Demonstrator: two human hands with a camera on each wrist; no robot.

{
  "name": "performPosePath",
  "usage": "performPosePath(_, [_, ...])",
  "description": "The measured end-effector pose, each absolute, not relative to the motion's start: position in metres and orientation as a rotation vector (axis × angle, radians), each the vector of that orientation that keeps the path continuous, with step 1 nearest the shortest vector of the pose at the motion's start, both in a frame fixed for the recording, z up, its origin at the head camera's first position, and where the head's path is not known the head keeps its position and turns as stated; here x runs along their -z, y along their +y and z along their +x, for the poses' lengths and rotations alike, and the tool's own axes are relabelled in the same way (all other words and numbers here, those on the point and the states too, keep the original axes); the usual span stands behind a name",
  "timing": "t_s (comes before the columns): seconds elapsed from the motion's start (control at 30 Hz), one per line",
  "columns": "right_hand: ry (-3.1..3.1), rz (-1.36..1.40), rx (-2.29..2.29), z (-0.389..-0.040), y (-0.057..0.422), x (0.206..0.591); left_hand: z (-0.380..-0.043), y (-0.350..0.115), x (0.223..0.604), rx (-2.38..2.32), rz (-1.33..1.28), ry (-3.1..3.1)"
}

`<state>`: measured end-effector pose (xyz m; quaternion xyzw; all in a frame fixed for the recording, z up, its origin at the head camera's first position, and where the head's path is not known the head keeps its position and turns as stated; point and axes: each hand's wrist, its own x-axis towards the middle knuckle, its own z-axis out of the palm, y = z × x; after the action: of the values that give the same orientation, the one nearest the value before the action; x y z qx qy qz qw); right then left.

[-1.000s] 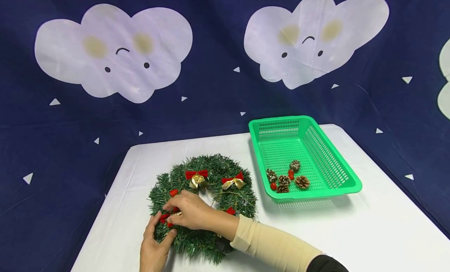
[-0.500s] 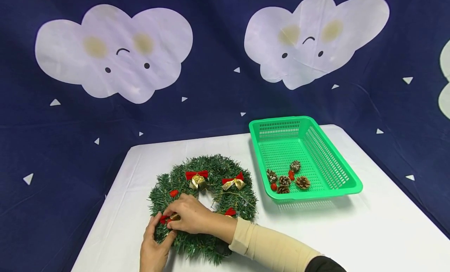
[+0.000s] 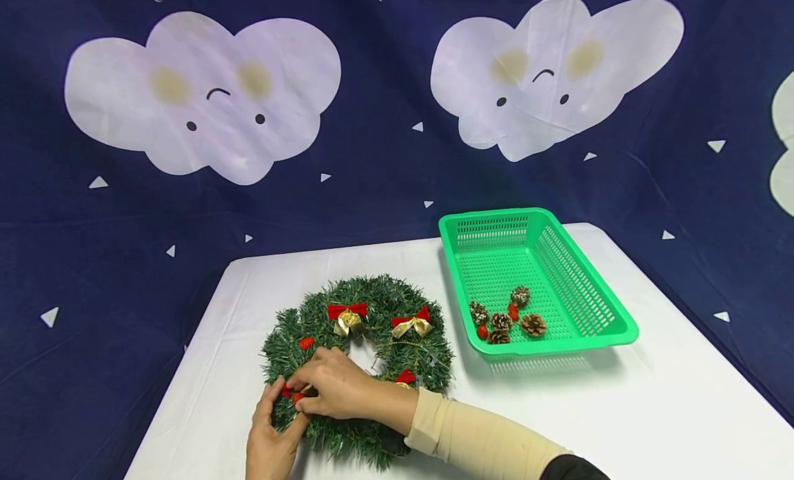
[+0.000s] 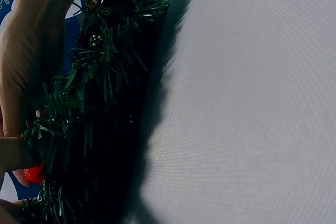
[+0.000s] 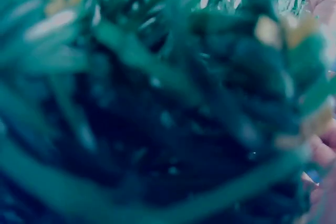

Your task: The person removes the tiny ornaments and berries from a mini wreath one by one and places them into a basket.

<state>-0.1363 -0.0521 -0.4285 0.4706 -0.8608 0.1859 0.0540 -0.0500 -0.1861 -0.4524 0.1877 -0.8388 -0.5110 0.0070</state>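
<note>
A green tinsel wreath (image 3: 372, 294) lies on the white table, trimmed with red bows with gold ribbon and bells. My left hand (image 3: 273, 432) grips its left edge, thumb and forefinger spread around a small red bow (image 3: 286, 391). From the right, my right hand (image 3: 338, 387) reaches across the wreath. Its thumb and forefinger pinch a red berry (image 3: 298, 398) beside that bow; the berry (image 4: 34, 173) also shows in the left wrist view. Another red berry (image 3: 307, 343) sits just above. My right hand hides part of the bow. Blurred greenery (image 5: 157, 103) fills the right wrist view.
A green plastic basket (image 3: 589, 287) stands at the back right, holding several pine cones (image 3: 533, 325) and red berries (image 3: 482, 332). A dark blue cloth printed with clouds (image 3: 384, 204) hangs behind the table (image 3: 670, 390).
My right hand has shifted slightly down, its fingers drawing closer around the berry. The left hand stays almost still on the wreath's edge.
</note>
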Motion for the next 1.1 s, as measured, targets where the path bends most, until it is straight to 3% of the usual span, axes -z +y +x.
performPosePath(1.1, [-2.690, 1.334, -0.796, -0.1428, -0.0505, 0.4304, -0.0509, -0.1853, 0.4516, 1.588, 0.558, -2.579])
